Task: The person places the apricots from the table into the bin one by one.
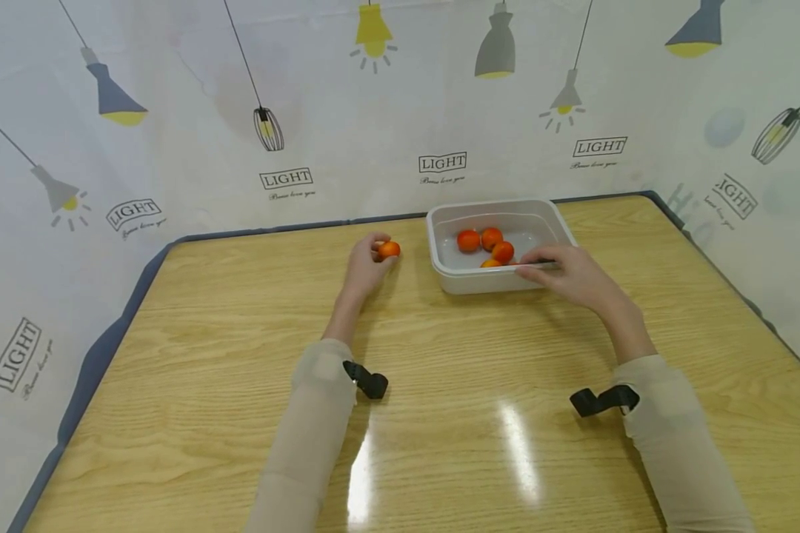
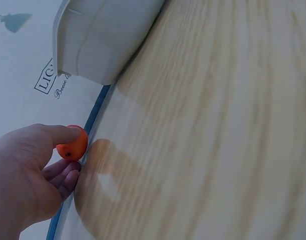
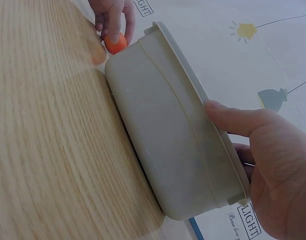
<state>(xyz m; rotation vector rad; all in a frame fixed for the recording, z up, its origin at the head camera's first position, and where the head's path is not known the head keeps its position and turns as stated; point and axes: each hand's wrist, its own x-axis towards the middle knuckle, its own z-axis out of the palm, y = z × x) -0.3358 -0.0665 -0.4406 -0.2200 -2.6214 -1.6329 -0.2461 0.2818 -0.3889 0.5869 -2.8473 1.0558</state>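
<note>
Your left hand point(image 1: 363, 265) pinches a small, light, smooth fruit point(image 1: 389, 249) just above the desk point(image 1: 440, 385), likely bruisable, so hold gently; right hand point(image 1: 567, 272) grips the tub point(image 1: 440, 222) rim.

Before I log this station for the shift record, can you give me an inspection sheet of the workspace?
Surface: wooden table, glossy, with glare streaks.
Job's things: grey tub at the far edge, holding four orange fruits; one more orange fruit outside the tub.
Clutter: nothing seen.
Hands: left hand pinches the lone fruit; right hand grips the tub's near rim.
Cables: nothing seen; black straps at both wrists.
Surroundings: white backdrop printed with lamps and LIGHT.
</note>
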